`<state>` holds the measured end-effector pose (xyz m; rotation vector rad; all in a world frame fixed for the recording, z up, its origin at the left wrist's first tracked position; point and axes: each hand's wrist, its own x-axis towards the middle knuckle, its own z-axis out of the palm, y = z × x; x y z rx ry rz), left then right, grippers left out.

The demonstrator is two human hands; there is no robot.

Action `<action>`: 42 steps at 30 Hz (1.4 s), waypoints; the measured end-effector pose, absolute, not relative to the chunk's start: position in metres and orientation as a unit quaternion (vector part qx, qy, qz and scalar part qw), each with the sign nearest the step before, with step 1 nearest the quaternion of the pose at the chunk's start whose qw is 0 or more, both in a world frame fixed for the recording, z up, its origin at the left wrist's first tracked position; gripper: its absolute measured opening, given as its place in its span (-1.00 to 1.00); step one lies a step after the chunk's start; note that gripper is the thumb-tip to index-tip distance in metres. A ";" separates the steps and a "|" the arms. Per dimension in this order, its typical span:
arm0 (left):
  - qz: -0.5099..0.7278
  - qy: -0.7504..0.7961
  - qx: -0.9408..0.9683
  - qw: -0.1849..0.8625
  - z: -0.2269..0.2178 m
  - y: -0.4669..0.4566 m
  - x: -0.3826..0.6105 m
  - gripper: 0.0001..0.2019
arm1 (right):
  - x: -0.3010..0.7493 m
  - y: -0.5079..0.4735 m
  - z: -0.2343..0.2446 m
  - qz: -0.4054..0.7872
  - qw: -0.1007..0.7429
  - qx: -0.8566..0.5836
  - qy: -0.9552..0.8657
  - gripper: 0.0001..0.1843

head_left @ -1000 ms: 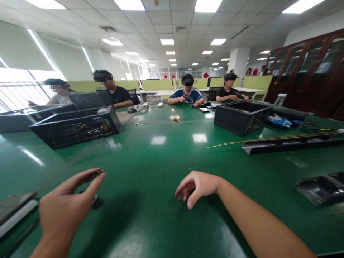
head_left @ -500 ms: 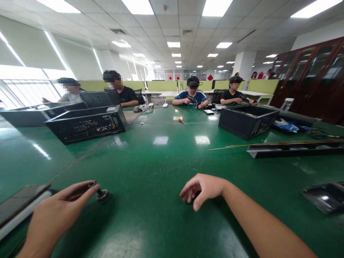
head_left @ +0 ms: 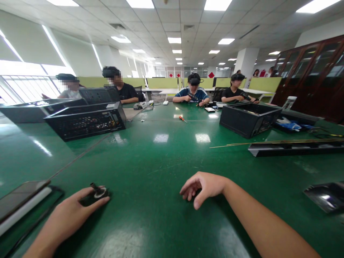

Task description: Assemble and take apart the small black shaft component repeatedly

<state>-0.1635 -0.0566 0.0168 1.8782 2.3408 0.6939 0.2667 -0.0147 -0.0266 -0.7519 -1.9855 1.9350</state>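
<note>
At the lower left, my left hand (head_left: 76, 209) is closed around a small dark metal part with a round base and a short upright stem (head_left: 99, 192). Thumb and fingers lie on either side of the base, which rests on or just above the green tabletop (head_left: 150, 208). My right hand (head_left: 201, 190) rests near the middle with fingers loosely curled and the thumb apart, nothing visible in it. Beside my left forearm lies a flat, dark-topped device with a white edge (head_left: 24, 200), and a black cable (head_left: 34, 224) runs along it.
Open black computer cases stand at left (head_left: 88, 123) and right (head_left: 248, 120). A black metal rail (head_left: 295, 147) carries thin brass-coloured rods. An orange screwdriver (head_left: 182, 118) lies mid-table; a dark shiny metal piece (head_left: 325, 196) is at right. Several people sit opposite, including one in blue (head_left: 192, 95).
My left hand has shifted from the top of the stem down to the round base, and its fingers now surround it. My right hand has barely moved. The camera has tilted slightly.
</note>
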 end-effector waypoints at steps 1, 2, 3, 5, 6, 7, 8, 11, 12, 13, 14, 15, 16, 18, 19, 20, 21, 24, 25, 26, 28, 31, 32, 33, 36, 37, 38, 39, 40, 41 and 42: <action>0.204 0.773 0.599 0.048 0.016 -0.057 -0.163 -0.45 | 0.267 -0.015 -0.027 0.668 0.135 -0.259 -0.685 -0.14; 0.188 0.784 0.589 0.063 0.016 -0.057 -0.162 -0.44 | 0.266 -0.015 -0.027 0.668 0.136 -0.259 -0.684 -0.14; 0.183 0.789 0.583 0.073 0.018 -0.056 -0.160 -0.43 | 0.266 -0.015 -0.027 0.668 0.137 -0.260 -0.683 -0.14; 0.199 0.780 0.587 0.084 0.023 -0.053 -0.151 -0.43 | 0.265 -0.016 -0.028 0.669 0.140 -0.265 -0.680 -0.14; 0.212 0.767 0.598 0.096 0.026 -0.050 -0.144 -0.45 | 0.265 -0.016 -0.028 0.671 0.142 -0.269 -0.676 -0.14; 0.221 0.750 0.613 0.110 0.029 -0.047 -0.134 -0.46 | 0.264 -0.017 -0.029 0.674 0.147 -0.273 -0.670 -0.15; 0.229 0.728 0.634 0.123 0.032 -0.043 -0.123 -0.49 | 0.264 -0.017 -0.029 0.678 0.155 -0.278 -0.663 -0.15; 0.242 0.635 0.720 0.142 0.038 -0.029 -0.079 -0.58 | 0.262 -0.017 -0.029 0.664 0.199 -0.306 -0.652 -0.22; 0.241 0.599 0.750 0.141 0.040 -0.025 -0.063 -0.61 | 0.261 -0.017 -0.028 0.647 0.220 -0.322 -0.655 -0.25; 0.237 0.567 0.777 0.138 0.040 -0.021 -0.048 -0.65 | 0.260 -0.016 -0.028 0.623 0.245 -0.339 -0.660 -0.27; 0.231 0.538 0.799 0.134 0.040 -0.018 -0.033 -0.68 | 0.260 -0.016 -0.027 0.595 0.271 -0.359 -0.666 -0.28; 0.223 0.514 0.818 0.131 0.040 -0.016 -0.020 -0.71 | 0.259 -0.016 -0.026 0.558 0.297 -0.382 -0.675 -0.26; 0.215 0.494 0.833 0.129 0.038 -0.015 -0.009 -0.73 | 0.259 -0.016 -0.026 0.512 0.320 -0.404 -0.687 -0.24; 0.201 0.465 0.852 0.132 0.033 -0.016 0.007 -0.74 | 0.258 -0.018 -0.024 0.400 0.350 -0.440 -0.724 -0.19; 0.196 0.456 0.858 0.136 0.030 -0.017 0.011 -0.74 | 0.257 -0.019 -0.023 0.340 0.358 -0.446 -0.746 -0.18; 0.191 0.449 0.862 0.138 0.026 -0.019 0.015 -0.74 | 0.256 -0.021 -0.022 0.296 0.358 -0.443 -0.767 -0.19; 0.187 0.444 0.865 0.139 0.022 -0.020 0.016 -0.74 | 0.255 -0.023 -0.021 0.264 0.358 -0.436 -0.783 -0.20; 0.165 0.430 0.877 0.138 0.012 -0.026 0.017 -0.77 | 0.250 -0.030 -0.019 0.204 0.351 -0.421 -0.811 -0.27; 0.157 0.425 0.881 0.137 0.010 -0.027 0.016 -0.78 | 0.248 -0.032 -0.018 0.194 0.342 -0.418 -0.819 -0.32; 0.151 0.420 0.884 0.137 0.009 -0.028 0.015 -0.78 | 0.247 -0.034 -0.018 0.187 0.329 -0.413 -0.829 -0.39; 0.145 0.408 0.890 0.141 0.008 -0.029 0.013 -0.77 | 0.243 -0.037 -0.018 0.176 0.300 -0.401 -0.848 -0.51; 0.153 0.394 0.893 0.154 0.006 -0.029 0.010 -0.71 | 0.241 -0.039 -0.019 0.164 0.275 -0.390 -0.863 -0.71; 0.160 0.391 0.893 0.156 0.005 -0.029 0.009 -0.71 | 0.241 -0.039 -0.019 0.162 0.273 -0.386 -0.866 -0.77; 0.168 0.391 0.892 0.156 0.004 -0.029 0.009 -0.71 | 0.241 -0.039 -0.020 0.161 0.273 -0.382 -0.868 -0.81; 0.193 0.392 0.888 0.146 -0.001 -0.029 0.009 -0.77 | 0.241 -0.038 -0.022 0.160 0.284 -0.371 -0.870 -0.85; 0.200 0.391 0.887 0.144 -0.002 -0.030 0.009 -0.78 | 0.241 -0.038 -0.022 0.160 0.287 -0.370 -0.869 -0.85; 0.206 0.388 0.887 0.144 -0.003 -0.029 0.009 -0.78 | 0.241 -0.038 -0.022 0.161 0.289 -0.370 -0.868 -0.85; 0.211 0.384 0.887 0.145 -0.004 -0.029 0.010 -0.78 | 0.241 -0.038 -0.023 0.161 0.290 -0.370 -0.868 -0.84; 0.216 0.380 0.887 0.146 -0.005 -0.029 0.010 -0.78 | 0.241 -0.039 -0.022 0.161 0.291 -0.372 -0.867 -0.83; 0.221 0.377 0.887 0.146 -0.006 -0.029 0.010 -0.78 | 0.240 -0.039 -0.022 0.160 0.291 -0.373 -0.866 -0.83; 0.224 0.375 0.888 0.145 -0.006 -0.029 0.010 -0.77 | 0.240 -0.039 -0.022 0.160 0.291 -0.373 -0.866 -0.83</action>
